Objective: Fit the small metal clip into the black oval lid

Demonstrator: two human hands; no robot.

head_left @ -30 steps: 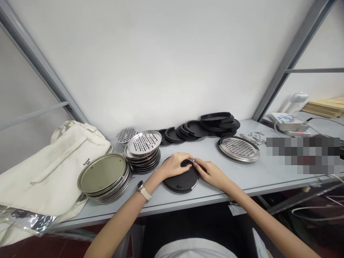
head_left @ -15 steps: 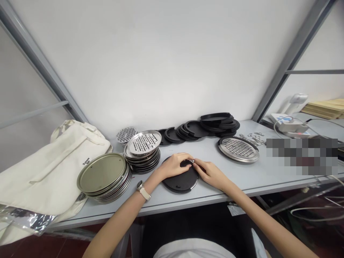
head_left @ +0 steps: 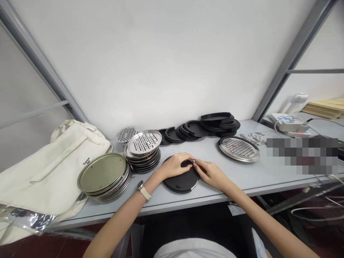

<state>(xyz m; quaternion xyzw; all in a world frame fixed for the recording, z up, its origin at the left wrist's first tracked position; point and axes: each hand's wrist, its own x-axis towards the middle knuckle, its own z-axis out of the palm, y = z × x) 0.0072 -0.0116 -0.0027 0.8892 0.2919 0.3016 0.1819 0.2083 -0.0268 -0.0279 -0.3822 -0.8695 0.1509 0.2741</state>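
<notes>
A round black plate (head_left: pixel 180 181) with a bright metal edge on its right lies near the table's front edge. My left hand (head_left: pixel 177 165) rests over its upper part, thumb and forefinger closing toward its upper right rim. There, a small shiny metal clip (head_left: pixel 192 161) shows between the fingertips of both hands; its exact shape is mostly hidden. My right hand (head_left: pixel 209 172) pinches at the clip from the right, its fingers against the plate's rim. Further right lies a round perforated metal grater (head_left: pixel 240 149) with a black edge on part of its rim.
Stacked metal graters (head_left: pixel 145 143) and olive-topped round plates (head_left: pixel 103 173) stand left, beside a cream cloth bag (head_left: pixel 67 154). Black round covers (head_left: pixel 195 129) line the wall. Several loose metal clips (head_left: pixel 254 137) lie at right. A grey post (head_left: pixel 290 59) rises behind them.
Almost nothing differs. Both hands stay at the plate's upper right rim, with only a slight shift of the fingertips around the clip.
</notes>
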